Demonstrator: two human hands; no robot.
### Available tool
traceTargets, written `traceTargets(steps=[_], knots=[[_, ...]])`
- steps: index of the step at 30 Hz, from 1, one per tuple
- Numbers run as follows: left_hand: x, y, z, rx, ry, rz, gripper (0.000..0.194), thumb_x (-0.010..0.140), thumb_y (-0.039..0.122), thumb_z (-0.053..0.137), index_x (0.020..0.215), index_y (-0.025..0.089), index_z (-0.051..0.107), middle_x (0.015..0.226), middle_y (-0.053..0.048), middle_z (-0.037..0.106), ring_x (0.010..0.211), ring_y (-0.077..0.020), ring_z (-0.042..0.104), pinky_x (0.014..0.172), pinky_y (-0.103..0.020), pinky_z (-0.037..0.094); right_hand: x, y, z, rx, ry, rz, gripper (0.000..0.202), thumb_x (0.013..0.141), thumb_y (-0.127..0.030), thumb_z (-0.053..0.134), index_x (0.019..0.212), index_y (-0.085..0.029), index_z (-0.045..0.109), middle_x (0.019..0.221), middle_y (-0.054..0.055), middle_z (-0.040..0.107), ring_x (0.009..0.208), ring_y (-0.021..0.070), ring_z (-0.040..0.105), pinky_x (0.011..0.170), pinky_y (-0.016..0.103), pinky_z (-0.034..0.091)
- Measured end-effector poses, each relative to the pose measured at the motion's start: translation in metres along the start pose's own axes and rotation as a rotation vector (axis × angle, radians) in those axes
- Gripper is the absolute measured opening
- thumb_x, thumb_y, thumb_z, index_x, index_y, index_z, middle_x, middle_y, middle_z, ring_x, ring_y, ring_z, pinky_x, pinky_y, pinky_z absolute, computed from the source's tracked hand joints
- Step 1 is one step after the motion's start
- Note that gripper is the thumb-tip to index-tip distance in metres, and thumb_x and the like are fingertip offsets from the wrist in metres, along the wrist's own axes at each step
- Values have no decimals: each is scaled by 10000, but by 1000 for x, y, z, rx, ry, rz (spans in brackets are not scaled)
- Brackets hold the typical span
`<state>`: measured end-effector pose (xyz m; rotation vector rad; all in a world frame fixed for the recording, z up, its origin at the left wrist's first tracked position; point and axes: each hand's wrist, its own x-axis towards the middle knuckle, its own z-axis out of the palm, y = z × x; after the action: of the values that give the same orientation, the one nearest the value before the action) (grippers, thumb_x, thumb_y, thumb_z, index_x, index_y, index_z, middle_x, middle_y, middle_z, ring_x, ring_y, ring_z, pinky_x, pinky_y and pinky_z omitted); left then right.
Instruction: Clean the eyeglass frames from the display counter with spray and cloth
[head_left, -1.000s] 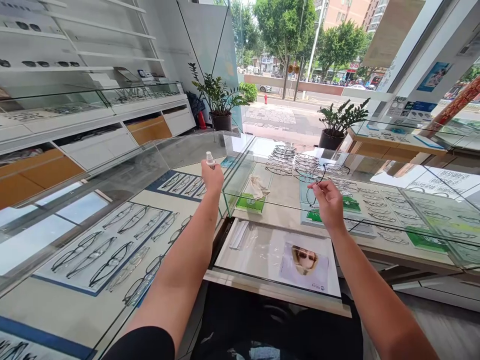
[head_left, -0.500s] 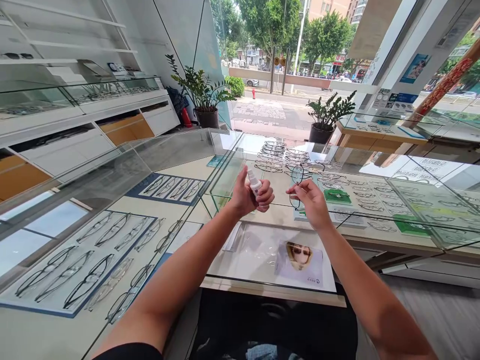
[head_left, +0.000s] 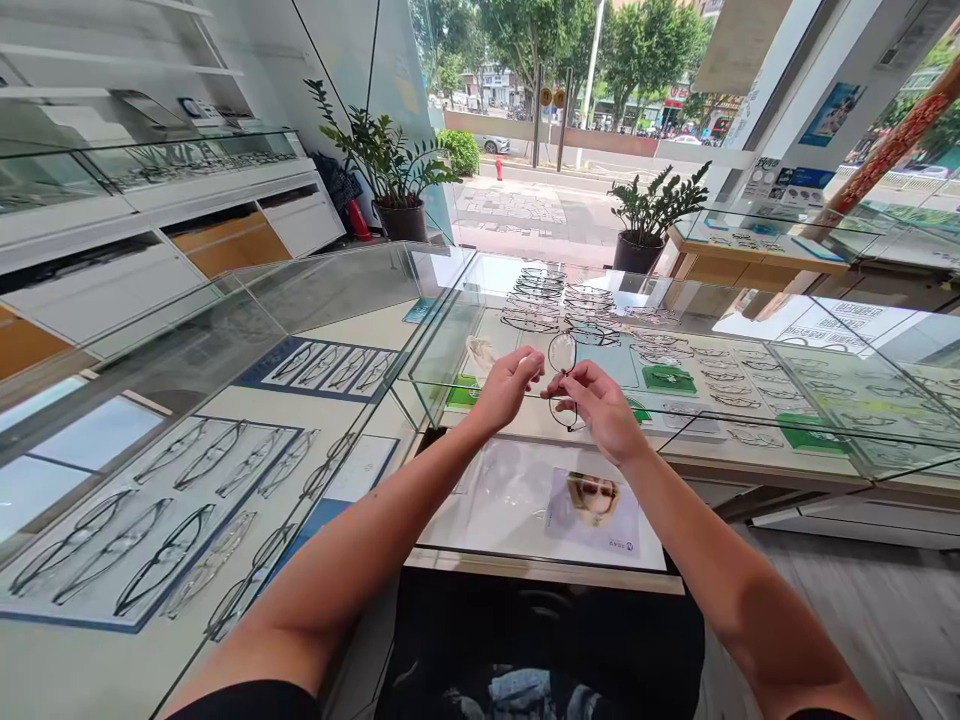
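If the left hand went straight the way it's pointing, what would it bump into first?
Probably the glasses in the right hand: the left hand points forward and rightward, toward them. One view makes depth unclear, so it might pass in front or behind.

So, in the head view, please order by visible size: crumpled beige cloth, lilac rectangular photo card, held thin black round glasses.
1. Lilac photo card
2. Held black glasses
3. Beige cloth
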<state>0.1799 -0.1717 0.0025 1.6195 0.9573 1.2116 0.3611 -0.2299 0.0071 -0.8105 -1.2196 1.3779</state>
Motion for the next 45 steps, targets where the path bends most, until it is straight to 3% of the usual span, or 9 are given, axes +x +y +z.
traceTargets(steps=[6, 13, 19, 23, 32, 39, 42, 45], knots=[[-1, 0, 0, 1, -12, 33, 538, 904, 730, 552, 757, 214, 573, 748, -17, 571, 718, -173, 516, 717, -331, 455, -1, 2, 2, -1, -44, 13, 443, 875, -626, 896, 889, -268, 636, 989, 12, 801, 1023, 223, 780, 830, 335, 527], [-1, -3, -1, -17, 59, 41, 573, 928, 762, 536, 756, 218, 582, 783, -28, 582, 741, -185, 534, 725, -328, 482, -1, -5, 2, 35, -6, 2, 456, 849, -635, 904, 880, -274, 626, 988, 17, 794, 1004, 227, 780, 824, 338, 560], [-11, -5, 2, 135, -109, 98, 514, 971, 699, 607, 824, 207, 620, 749, 2, 560, 747, -187, 505, 741, -328, 389, 5, -12, -6, 94, 122, -62, 460, 819, -608, 915, 905, -290, 594, 989, 7, 774, 1010, 230, 778, 873, 368, 617], [-19, -1, 10, 174, -139, 98, 530, 983, 708, 592, 795, 214, 561, 719, 11, 531, 722, -182, 472, 703, -319, 335, 6, -10, -7, 127, 104, -87, 420, 843, -580, 905, 901, -293, 604, 955, 0, 774, 1008, 231, 773, 898, 387, 641], [-4, -1, -5, -7, 92, 68, 580, 942, 773, 538, 768, 223, 594, 807, -30, 605, 775, -199, 567, 792, -345, 520, 1, -10, -1, 60, 49, -13, 460, 819, -611, 922, 881, -271, 619, 963, 5, 778, 978, 212, 785, 855, 334, 580], [-1, -6, -8, 44, 68, 94, 588, 942, 791, 567, 789, 225, 608, 785, -31, 611, 771, -202, 562, 787, -350, 499, -2, -2, 6, -18, -45, 24, 485, 822, -656, 917, 861, -264, 634, 954, 15, 805, 1003, 222, 783, 814, 327, 536], [10, -9, -22, -68, 201, 49, 631, 953, 832, 474, 812, 232, 611, 792, -42, 596, 749, -206, 571, 749, -348, 503, -2, -2, 3, -11, -17, 16, 486, 820, -656, 917, 870, -272, 623, 965, 17, 808, 1009, 229, 781, 808, 335, 546], [28, -18, -52, -44, 431, 91, 498, 1001, 699, 500, 862, 232, 606, 851, -46, 603, 784, -200, 575, 784, -337, 493, -1, -4, 0, -11, 2, 8, 485, 830, -660, 908, 874, -273, 618, 977, 23, 806, 1017, 232, 780, 805, 337, 552]])
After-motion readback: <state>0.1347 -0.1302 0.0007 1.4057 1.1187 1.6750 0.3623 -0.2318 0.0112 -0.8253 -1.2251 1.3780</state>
